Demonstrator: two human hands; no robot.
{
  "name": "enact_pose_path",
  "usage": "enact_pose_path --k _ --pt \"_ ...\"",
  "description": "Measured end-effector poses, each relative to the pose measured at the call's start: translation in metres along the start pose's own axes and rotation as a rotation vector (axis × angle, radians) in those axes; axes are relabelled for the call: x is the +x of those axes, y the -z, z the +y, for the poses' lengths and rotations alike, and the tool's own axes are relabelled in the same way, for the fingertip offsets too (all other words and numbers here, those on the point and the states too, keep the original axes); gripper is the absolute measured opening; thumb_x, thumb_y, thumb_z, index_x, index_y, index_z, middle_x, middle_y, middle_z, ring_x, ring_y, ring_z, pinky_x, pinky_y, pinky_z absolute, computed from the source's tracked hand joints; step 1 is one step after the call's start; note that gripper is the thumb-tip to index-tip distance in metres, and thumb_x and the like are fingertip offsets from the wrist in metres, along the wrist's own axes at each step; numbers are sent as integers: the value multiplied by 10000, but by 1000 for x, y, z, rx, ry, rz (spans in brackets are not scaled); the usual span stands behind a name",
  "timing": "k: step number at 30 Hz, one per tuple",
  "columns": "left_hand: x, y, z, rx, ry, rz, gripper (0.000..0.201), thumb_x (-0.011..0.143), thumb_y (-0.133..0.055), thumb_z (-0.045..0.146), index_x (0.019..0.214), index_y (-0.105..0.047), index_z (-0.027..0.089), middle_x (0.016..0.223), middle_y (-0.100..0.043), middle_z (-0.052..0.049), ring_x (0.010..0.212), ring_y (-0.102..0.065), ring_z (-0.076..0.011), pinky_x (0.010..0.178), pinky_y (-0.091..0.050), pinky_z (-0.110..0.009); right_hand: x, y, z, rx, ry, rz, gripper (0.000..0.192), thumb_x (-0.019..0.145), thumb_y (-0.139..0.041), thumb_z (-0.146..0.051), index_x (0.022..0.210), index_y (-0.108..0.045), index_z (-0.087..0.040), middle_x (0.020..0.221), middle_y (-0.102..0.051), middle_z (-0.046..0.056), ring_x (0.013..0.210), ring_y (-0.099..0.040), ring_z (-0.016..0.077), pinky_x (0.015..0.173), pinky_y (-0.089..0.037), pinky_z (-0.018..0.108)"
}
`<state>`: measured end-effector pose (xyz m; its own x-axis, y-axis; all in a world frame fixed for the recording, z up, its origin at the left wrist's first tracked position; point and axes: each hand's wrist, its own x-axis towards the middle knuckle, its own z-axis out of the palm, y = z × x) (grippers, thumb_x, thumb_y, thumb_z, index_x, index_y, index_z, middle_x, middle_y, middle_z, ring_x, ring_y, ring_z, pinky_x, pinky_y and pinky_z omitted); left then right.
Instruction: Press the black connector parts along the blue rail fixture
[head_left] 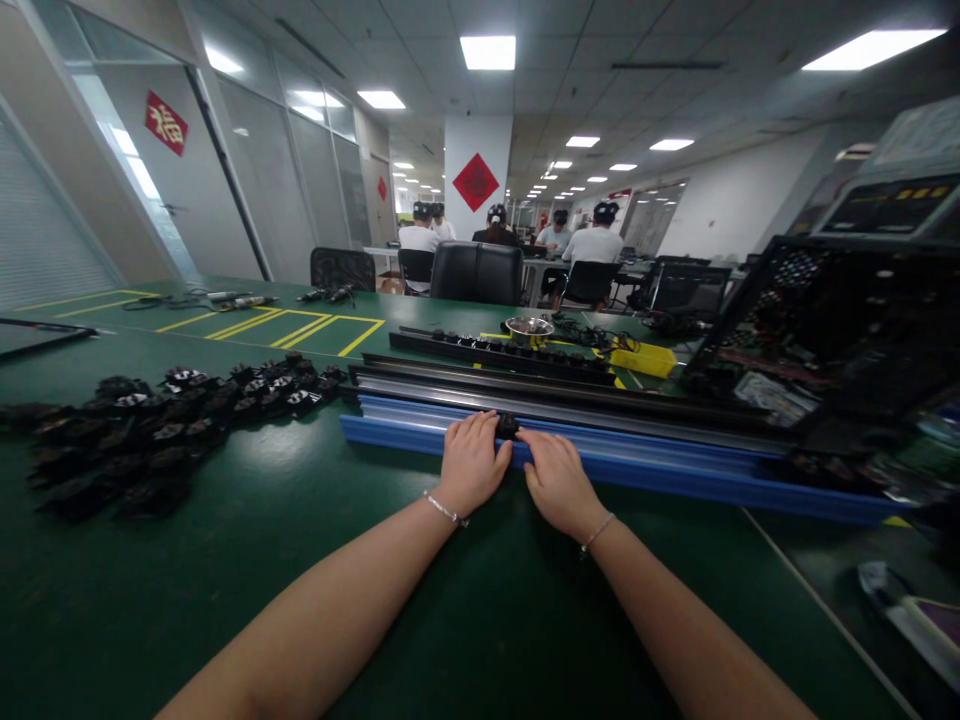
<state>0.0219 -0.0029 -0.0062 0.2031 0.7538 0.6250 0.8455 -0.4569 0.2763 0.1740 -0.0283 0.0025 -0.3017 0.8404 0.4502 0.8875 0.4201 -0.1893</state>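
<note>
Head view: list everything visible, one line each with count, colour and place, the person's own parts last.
small black part: one, black, on the rails between both hands
blue rail: one, blue, nearest rail across the table
grey and black rails: several, just behind the blue one
black strip with knobs: one, farther back
pile of black parts: many, black with white bits, left on the table
metal bowl: one, silver, behind the strip
yellow bin: one, right of the bowl
black rack: one, far right
table: green, yellow lines at back
seated people: about five, background
left hand: fingers at the small part
right hand: fingers at the small part
</note>
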Motion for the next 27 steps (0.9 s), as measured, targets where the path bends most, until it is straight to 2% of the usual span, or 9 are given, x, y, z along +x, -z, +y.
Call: enact_pose_path --k 13,20,27 --pt "0 -1 0 22 28 11 335 885 -459 322 1168 -537 161 1226 -600 -112 1198 -491 -251 1004 -349 -418 1 2 0 20 -31 -47 450 784 -437 -148 1230 -501 -163 1246 -583 88 1110 -508 216 992 -303 386" --pt "3 0 -1 27 119 38 260 877 -482 315 1080 -585 191 1206 -617 -71 1216 -470 -236 997 -357 -406 1 2 4 -4 45 -82 501 765 -432 -100 1252 -486 -209 1313 -538 55 1098 -499 203 951 -307 374" --pt "5 -1 0 33 141 45 292 863 -511 352 1093 -579 184 1183 -630 -65 1170 -497 -233 977 -357 -390 0 2 7 2 119 -74 543 789 -395 -78 1311 -454 -216 1332 -524 46 1118 -483 194 964 -295 368"
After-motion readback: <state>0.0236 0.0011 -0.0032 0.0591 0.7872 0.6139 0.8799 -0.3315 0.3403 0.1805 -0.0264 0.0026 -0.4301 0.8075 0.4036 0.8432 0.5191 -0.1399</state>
